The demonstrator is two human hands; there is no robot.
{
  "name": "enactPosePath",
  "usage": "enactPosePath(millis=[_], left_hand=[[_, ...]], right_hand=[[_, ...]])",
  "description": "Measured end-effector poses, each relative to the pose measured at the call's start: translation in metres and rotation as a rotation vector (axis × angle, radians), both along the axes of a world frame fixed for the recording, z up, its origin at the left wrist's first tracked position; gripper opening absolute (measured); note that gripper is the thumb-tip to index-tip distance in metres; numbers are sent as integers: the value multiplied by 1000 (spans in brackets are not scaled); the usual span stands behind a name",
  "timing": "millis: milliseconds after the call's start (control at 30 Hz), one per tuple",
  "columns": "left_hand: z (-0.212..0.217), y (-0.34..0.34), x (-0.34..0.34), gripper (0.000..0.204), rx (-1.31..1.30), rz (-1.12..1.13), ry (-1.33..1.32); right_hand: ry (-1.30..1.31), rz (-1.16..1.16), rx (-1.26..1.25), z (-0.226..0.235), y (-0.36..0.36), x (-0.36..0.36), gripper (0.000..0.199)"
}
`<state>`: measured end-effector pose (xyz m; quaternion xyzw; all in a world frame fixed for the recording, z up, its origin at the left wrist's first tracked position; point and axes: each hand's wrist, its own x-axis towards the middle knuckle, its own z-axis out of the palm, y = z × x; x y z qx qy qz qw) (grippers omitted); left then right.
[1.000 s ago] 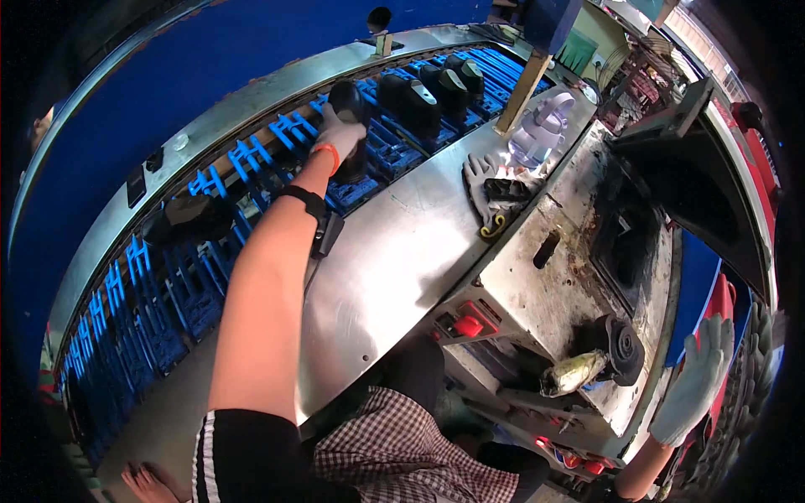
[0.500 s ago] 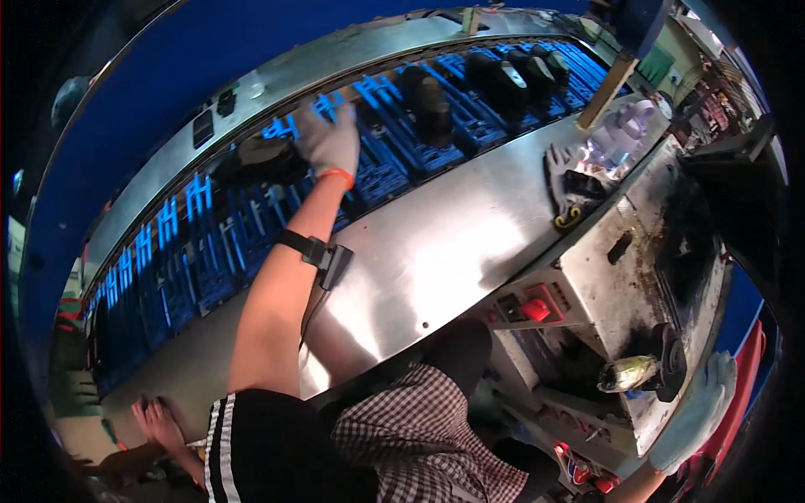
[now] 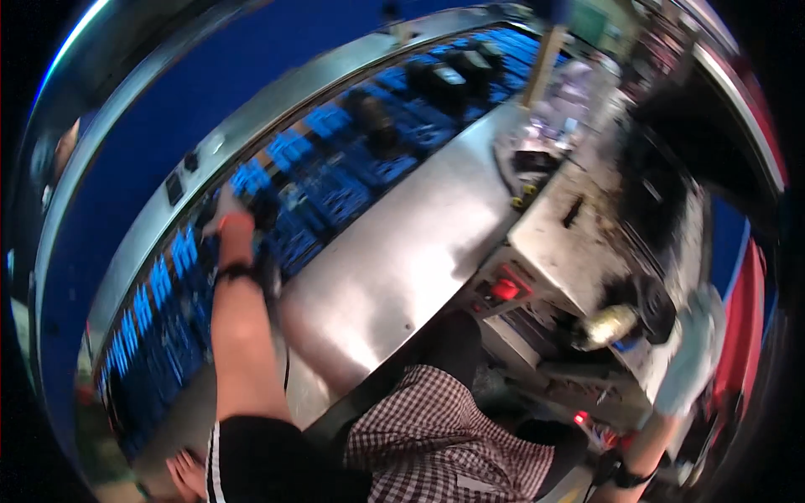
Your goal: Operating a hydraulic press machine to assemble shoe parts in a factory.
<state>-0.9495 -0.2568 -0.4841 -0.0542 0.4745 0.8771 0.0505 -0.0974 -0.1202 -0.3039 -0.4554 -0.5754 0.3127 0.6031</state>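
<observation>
A dark part is reached for on the blue rack

The dark part (image 3: 267, 210) lies left of centre on the blue rack (image 3: 335, 180), just right of the gloved left hand (image 3: 225, 214); its grip is blurred and cannot be told. The gloved right hand (image 3: 692, 356) is seen far off, lower right, holding nothing, past the shiny metal table (image 3: 394, 260).

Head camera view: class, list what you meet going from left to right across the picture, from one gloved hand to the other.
Left hand in a white glove on the blue conveyor → bare steel worktop → red button → yellowish cylinder part → right hand in a white glove.
</observation>
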Motion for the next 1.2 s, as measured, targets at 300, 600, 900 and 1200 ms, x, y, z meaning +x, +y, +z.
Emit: enactPosePath(millis=[300, 600, 900, 1200], left_hand=[[75, 18, 284, 46, 115, -849, -248], [183, 110, 502, 63, 585, -1660, -151], [223, 194, 567, 54, 44, -1777, 208], [327, 216, 599, 62, 255, -780, 1618]], right_hand=[[-271, 304, 132, 47, 1, -63, 28], [-119, 757, -334, 64, 14, -121, 86], [578, 702, -556, 74, 79, -34, 46], [-955, -262, -217, 18, 215, 1, 86]])
